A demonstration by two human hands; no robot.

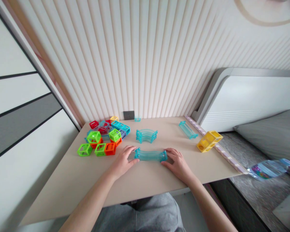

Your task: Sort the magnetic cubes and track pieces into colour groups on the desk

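Note:
A translucent blue straight track piece [150, 155], perhaps several stacked together, lies crosswise on the table in front of me. My left hand [124, 162] grips its left end between thumb and fingers. At the other end, the thumb and fingers of my right hand [177, 162] pinch it in the same way. Just behind it stand curved translucent blue track pieces [146, 136], nested together. Farther right, another set of long blue track pieces [188, 130] rests at a slant, touched by neither hand.
Coloured open-sided blocks crowd the table's left, among them a green block [84, 149] and an orange block [110, 149]. Yellow blocks [209, 141] sit by the right edge. A small blue piece [137, 119] is near the wall socket [129, 115]. A plastic bottle [268, 169] lies beyond the table [87, 187].

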